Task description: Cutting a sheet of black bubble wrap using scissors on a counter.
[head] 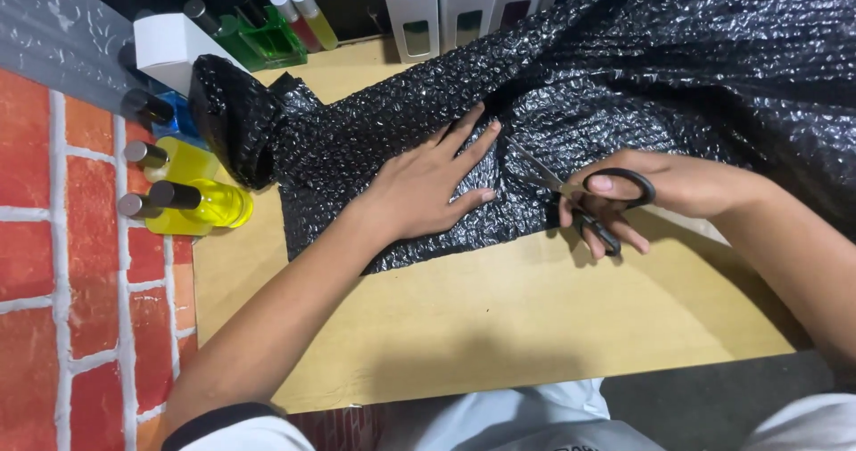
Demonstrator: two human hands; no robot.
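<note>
A sheet of black bubble wrap [624,68] lies spread over a brown cardboard sheet [499,317], with one wrapped roll-like end at the left. My left hand [428,184] presses flat on the bubble wrap, fingers spread. My right hand [642,192] grips black-handled scissors [580,197] whose blades point left into the wrap, close to my left fingertips.
Yellow liquid bottles [192,206] with dark caps lie at the left next to a blue one [174,117]. Green, red and yellow bottles [285,23], a white box [169,45] and white window boxes [446,5] stand at the back. A brick-patterned surface [71,282] lies left.
</note>
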